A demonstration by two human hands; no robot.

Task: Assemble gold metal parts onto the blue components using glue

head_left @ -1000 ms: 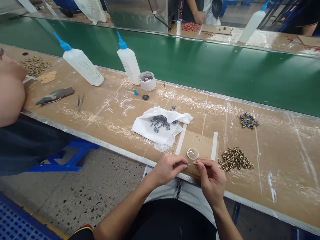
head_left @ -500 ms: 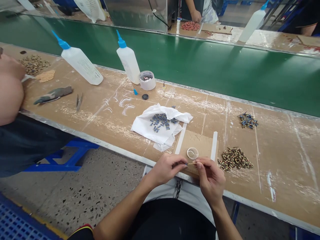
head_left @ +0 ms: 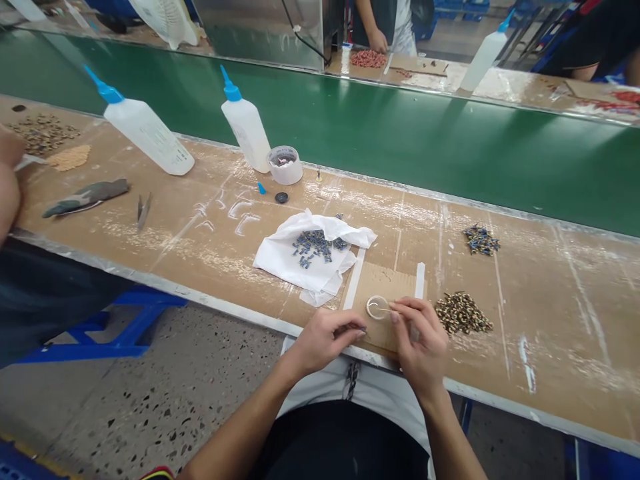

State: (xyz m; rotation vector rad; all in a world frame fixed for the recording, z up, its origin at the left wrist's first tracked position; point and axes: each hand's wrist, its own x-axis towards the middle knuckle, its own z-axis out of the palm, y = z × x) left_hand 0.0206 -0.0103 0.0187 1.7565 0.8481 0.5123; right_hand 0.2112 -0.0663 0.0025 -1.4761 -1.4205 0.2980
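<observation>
Swinging away from the left hand [head_left: 323, 340], the right hand [head_left: 423, 337] now has its thin stick [head_left: 384, 309] across the round dish [head_left: 368, 307]! Half a second ago that stick was right up against the small blue piece [head_left: 363, 329]; now the two are apart. So the action, as I judge it, shifts from the piece to the dish. Is the tip touching the white streak inside? Can't tell from here.

The right hand pinches the stick between thumb and fingers; the left holds its grip narrow, the blue piece peeking out at the fingertips, near the table's front edge. The dish sits on a cardboard square [head_left: 385, 277], a white tape strip down either side.

Now the surroundings: just beside the right hand, a dark-and-gold heap [head_left: 463, 313], the nearest obstacle to any sideways drift. Farther back, a blue-and-gold pile [head_left: 481, 240]. Over on the left, a crumpled white cloth [head_left: 273, 253] with loose blue pieces [head_left: 313, 243] on it. Beyond that, a tape roll [head_left: 286, 173], two blue-nozzled bottles and tweezers [head_left: 143, 212], all well apart from the hands and obstructing neither. A co-worker's arm [head_left: 7, 193] shows at the far left.
</observation>
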